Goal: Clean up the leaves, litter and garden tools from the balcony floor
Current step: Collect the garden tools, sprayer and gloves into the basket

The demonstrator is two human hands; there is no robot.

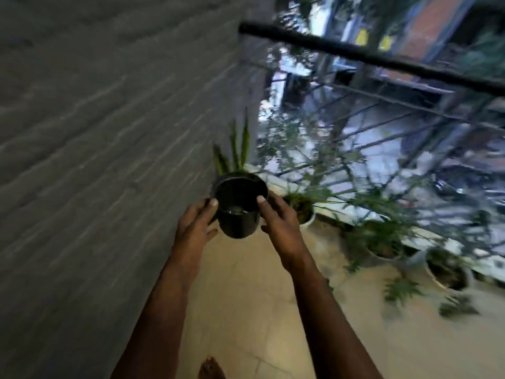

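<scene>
The left hand (195, 224) and right hand (278, 217) are holding a smooth, round black pot (237, 206) above the glossy floor (246, 296). Their fingers (212, 205) are clamping its sides, and its mouth is tilting up toward the camera.

Centre of frame: black pot (237, 228), plastic-looking, smooth, faint sheen.
Left: wall (95, 119), grey, rough, ridged finish.
Bottom: floor (259, 310), cream tile, smooth, glossy.
Upper right: railing (382, 61), dark metal, matt.
Blur hides finer texture.

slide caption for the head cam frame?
Left hand and right hand hold a black pot beside a grey wall; potted plants line the railing.
</scene>
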